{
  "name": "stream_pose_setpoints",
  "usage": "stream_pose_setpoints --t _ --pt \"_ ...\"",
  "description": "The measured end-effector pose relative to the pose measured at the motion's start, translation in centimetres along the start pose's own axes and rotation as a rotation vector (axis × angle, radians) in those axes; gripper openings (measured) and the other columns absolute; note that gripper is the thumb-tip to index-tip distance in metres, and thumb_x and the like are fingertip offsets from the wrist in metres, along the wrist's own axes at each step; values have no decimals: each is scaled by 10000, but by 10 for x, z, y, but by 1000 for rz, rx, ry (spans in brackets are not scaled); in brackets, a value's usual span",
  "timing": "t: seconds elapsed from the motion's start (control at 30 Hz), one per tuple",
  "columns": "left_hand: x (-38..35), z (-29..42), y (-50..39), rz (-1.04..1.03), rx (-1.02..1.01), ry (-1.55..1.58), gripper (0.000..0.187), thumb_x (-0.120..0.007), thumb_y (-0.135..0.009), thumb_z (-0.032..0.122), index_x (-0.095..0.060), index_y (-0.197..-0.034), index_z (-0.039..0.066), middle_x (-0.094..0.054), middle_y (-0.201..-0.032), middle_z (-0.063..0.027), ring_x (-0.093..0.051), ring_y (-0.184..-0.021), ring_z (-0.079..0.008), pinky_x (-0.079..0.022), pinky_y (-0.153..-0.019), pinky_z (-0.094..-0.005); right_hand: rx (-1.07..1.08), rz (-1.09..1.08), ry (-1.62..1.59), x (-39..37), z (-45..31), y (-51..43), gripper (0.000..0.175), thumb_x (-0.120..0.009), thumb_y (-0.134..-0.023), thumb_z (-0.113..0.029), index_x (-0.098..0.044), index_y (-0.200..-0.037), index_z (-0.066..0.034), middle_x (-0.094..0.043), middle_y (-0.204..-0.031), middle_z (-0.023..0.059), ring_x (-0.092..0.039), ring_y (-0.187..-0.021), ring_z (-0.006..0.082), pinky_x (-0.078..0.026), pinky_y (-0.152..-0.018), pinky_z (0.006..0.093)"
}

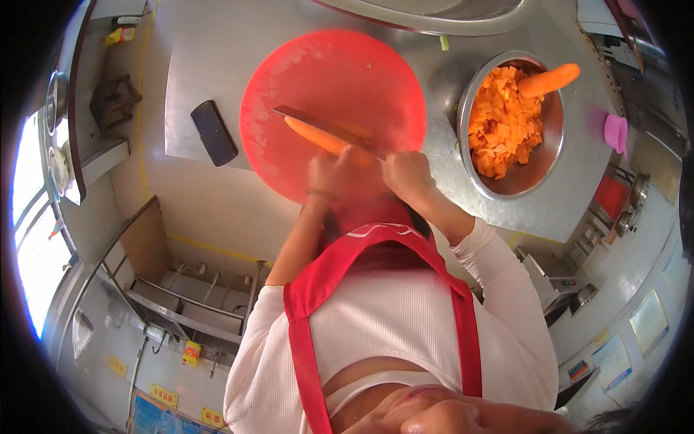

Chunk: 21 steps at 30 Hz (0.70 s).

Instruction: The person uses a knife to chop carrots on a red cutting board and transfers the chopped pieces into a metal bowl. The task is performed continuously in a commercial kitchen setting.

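Note:
On a round red cutting board (pixel 325 70), my left hand (pixel 327 172) rests its fingers on a peeled carrot (pixel 314 135). My right hand (pixel 407 174) is closed around the handle of a kitchen knife (pixel 320 127), whose blade lies lengthwise along the carrot and points to the upper left. Another orange carrot piece (pixel 355 129) shows just behind the blade, partly hidden by it. To the right stands a steel bowl (pixel 554 157) of cut carrot pieces (pixel 501 127), with a whole peeled carrot (pixel 550 80) leaning over its rim.
A dark smartphone (pixel 214 133) lies on the steel table (pixel 206 70) left of the board. Beyond the board is a large metal basin (pixel 434 26), with a green scrap (pixel 444 43) beside it. A pink plastic cup (pixel 616 132) is near the right table edge.

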<state>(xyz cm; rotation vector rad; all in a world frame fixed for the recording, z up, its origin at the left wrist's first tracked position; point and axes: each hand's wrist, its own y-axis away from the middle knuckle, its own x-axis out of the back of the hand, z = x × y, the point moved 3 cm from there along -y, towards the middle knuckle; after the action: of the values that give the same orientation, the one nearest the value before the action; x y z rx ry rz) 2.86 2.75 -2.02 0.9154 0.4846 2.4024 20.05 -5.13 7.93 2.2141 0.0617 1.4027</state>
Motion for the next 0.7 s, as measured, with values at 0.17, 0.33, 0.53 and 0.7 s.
stream_pose_setpoints --t 0.17,0.33,0.53,0.7 --pt "1 6 2 -24 17 103 327 -665 -927 274 -644 -864 -47 -631 -563 -80 -603 -478 -132 -450 -461 -286 -11 -11 -71 13 9 22 175 -557 -906 -202 -694 -893 -94 -628 -625 172 -637 -582 367 -507 -557 471" --pt "3 13 4 -17 18 144 293 -656 -928 226 -636 -850 -56 -633 -570 -92 -608 -479 -141 -453 -458 -290 -70 -33 -131 34 20 64 145 -551 -912 -209 -677 -931 -138 -613 -621 176 -622 -599 385 -479 -548 484" --pt "6 22 4 -37 51 91 363 -667 -885 291 -645 -830 -66 -634 -590 -137 -640 -540 -219 -473 -503 -341 -103 -77 -105 33 25 66 141 -555 -912 -217 -670 -948 -144 -607 -611 178 -618 -592 390 -484 -547 479" --pt "3 10 1 -44 23 13 368 -705 -893 299 -643 -801 -52 -631 -557 -94 -615 -472 -155 -454 -458 -303 -96 -160 -39 21 17 38 245 -575 -907 -253 -693 -810 -63 -626 -628 189 -632 -595 391 -500 -561 477"
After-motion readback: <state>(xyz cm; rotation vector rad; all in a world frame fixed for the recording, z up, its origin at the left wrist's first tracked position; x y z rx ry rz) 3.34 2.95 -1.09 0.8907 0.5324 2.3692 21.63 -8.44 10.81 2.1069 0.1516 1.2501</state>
